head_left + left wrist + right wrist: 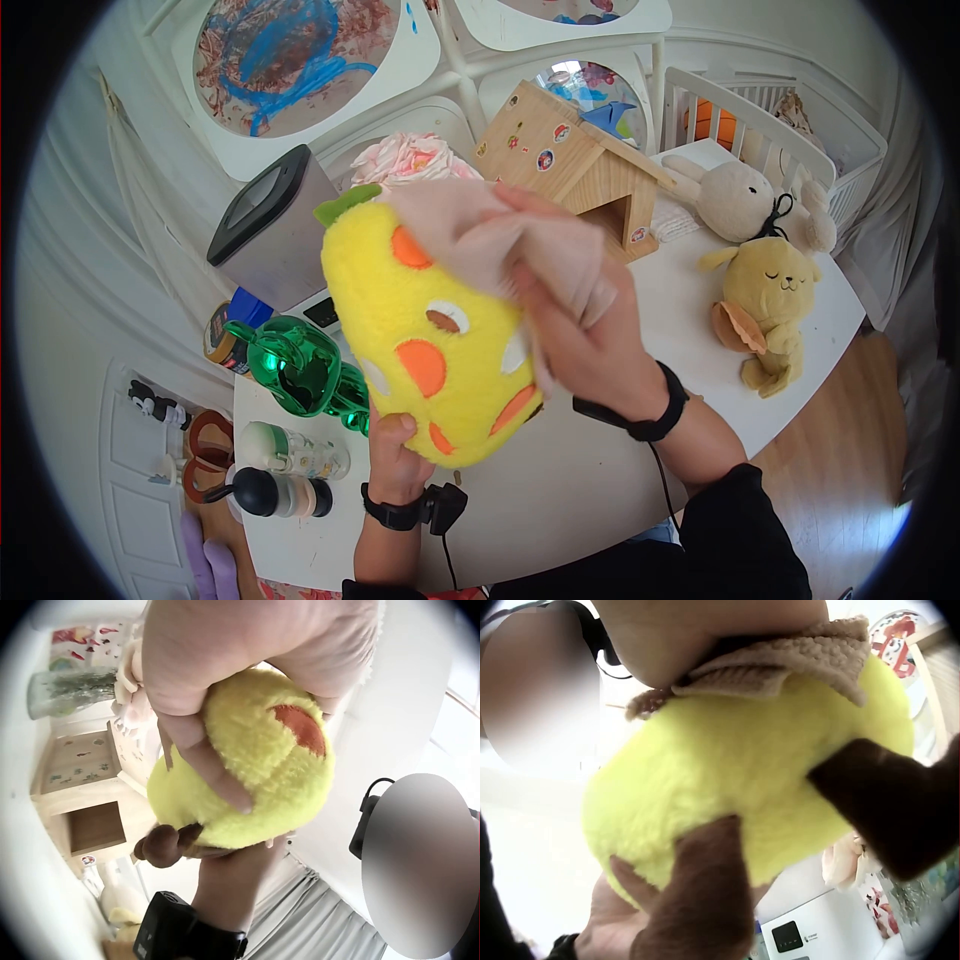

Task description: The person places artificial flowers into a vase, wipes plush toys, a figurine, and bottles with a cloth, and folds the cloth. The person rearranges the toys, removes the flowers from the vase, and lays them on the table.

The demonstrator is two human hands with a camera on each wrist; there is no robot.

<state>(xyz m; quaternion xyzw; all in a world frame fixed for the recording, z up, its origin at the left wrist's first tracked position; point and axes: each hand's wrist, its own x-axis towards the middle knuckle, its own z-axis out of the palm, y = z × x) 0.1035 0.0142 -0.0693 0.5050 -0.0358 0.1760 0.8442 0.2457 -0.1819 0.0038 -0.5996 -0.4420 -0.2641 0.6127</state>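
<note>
A yellow plush toy with orange patches, an embroidered eye and a green leaf tilts above the white table. Its lower end is gripped by the left hand, thumb in front; in the left wrist view that hand curls round the yellow plush. The right hand pinches a crumpled pale pink cloth against the toy's upper right side. The cloth lies on the yellow fur in the right wrist view. What the dark brown shapes there are, I cannot tell.
A grey box, a shiny green figure and bottles stand on the left. Behind are a pink flower and a wooden house. A white plush and a yellow dog plush lie on the right.
</note>
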